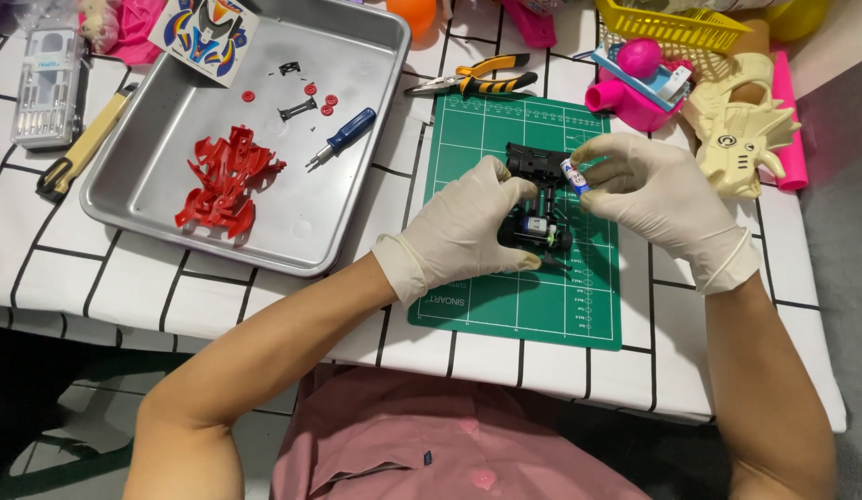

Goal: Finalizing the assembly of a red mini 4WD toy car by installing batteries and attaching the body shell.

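Bright even light, soft shadows, sharp focus

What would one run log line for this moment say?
left hand: holds black toy car chassis | right hand: small battery at chassis | under: green cutting mat

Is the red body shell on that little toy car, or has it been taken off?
Off. The red body shell lies in the metal tray, apart from the black chassis that the left hand holds over the green mat.

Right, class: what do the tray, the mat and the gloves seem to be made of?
Tray: likely metal, a dull silvery sheen with soft reflections. Mat: probably rubbery plastic, matte green with a printed grid. Gloves on the left hand and right hand: seemingly thin latex, creamy white, wrinkling at the cuffs.
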